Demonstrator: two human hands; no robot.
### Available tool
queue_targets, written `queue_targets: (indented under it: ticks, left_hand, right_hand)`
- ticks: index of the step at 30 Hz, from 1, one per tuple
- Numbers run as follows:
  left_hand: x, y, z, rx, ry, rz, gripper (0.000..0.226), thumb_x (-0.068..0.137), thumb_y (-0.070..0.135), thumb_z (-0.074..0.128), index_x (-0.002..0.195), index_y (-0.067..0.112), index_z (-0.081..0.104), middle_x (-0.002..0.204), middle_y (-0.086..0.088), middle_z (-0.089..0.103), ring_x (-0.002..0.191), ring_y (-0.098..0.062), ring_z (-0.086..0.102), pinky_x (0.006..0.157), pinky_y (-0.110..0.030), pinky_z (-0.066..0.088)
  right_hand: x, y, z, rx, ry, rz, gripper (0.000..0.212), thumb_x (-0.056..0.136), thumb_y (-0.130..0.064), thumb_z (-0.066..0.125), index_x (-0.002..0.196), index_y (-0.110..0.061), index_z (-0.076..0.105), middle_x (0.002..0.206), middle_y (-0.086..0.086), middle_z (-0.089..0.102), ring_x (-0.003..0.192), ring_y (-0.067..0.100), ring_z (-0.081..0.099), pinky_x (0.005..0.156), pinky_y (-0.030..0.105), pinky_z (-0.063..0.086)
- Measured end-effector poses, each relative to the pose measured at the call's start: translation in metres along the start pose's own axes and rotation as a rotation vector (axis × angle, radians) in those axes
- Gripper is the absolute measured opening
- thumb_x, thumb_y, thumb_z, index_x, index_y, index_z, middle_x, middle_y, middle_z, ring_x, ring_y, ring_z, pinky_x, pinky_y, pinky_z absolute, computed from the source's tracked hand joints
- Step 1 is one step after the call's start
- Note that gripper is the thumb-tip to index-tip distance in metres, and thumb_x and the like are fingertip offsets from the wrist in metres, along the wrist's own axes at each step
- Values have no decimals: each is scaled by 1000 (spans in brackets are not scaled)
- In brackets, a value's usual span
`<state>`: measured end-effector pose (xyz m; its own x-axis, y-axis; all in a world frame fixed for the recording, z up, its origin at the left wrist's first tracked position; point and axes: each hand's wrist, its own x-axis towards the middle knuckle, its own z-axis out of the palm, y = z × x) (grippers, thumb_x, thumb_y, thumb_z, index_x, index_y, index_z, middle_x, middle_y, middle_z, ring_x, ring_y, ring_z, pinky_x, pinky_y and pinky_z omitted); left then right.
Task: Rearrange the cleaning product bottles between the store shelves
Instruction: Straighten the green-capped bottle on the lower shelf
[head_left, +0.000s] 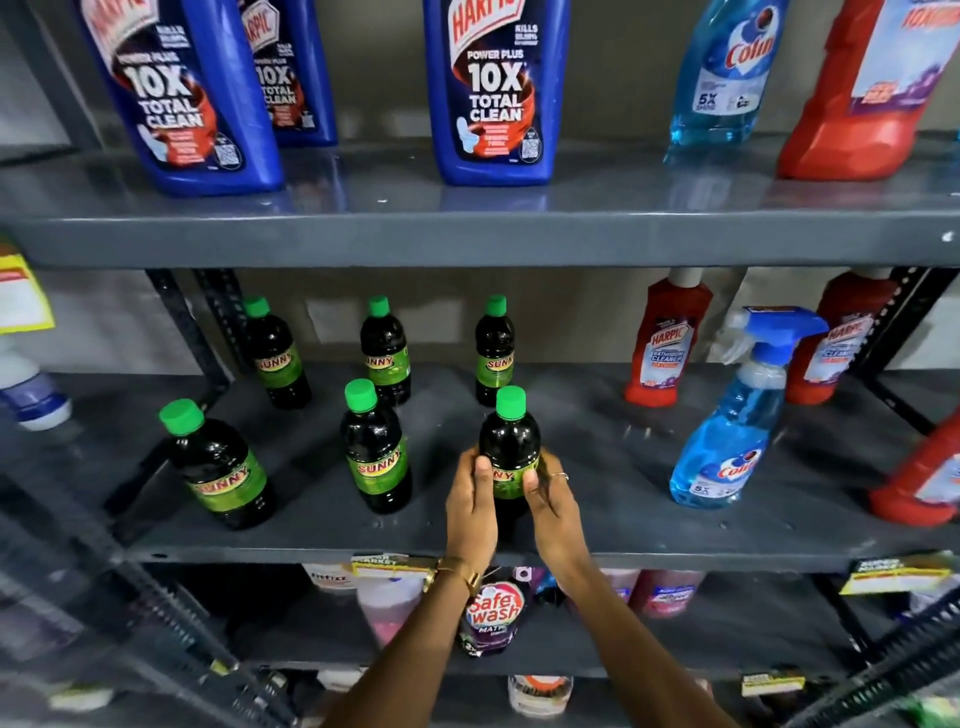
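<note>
Both hands clasp one dark Sunny bottle near the front edge of the middle shelf, a smooth grey-painted metal board with a slight sheen. The left hand wraps the bottle's left side, fingers pressed together and curled behind it, thumb flat on the glossy green label. The right hand mirrors it on the right side, its fingers closed round the plastic, a thin ring on one of them. A gold watch sits on the left wrist.

The bottle stands upright: round-shouldered, nearly black, with a ribbed green screw cap. Five more Sunny bottles of the same shape stand apart to the left and towards the back edge. Towards the shelf's right edge stand a translucent blue Colin spray bottle with a trigger head and red, angular Harpic bathroom cleaner bottles. On the upper shelf, glossy blue Harpic bottles stand near the front edge.
</note>
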<state>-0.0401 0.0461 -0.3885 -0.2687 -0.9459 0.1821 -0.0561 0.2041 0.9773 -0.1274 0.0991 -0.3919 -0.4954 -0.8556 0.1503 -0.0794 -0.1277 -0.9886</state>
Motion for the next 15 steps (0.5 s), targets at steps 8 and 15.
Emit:
queue_targets:
  ticks: [8,15]
  left_hand:
    - [-10,16,9,7,134,-86,46,101,23,35,146,15,29,154,-8,35,143,-20,31,118,-34,25]
    - [-48,48,69,227,215,438,57,94,37,42,147,31,21,155,-2,24,147,-11,14,121,-32,13]
  right_hand:
    - [-8,-3,-4,40,93,30,56,98,-21,45,150,-20,22,138,-6,48,126,3,49,104,11,38]
    - [-11,-30,-100,-4,749,-224,29,99,-20,42,128,-15,47,122,11,53,108,11,55,96,18,43]
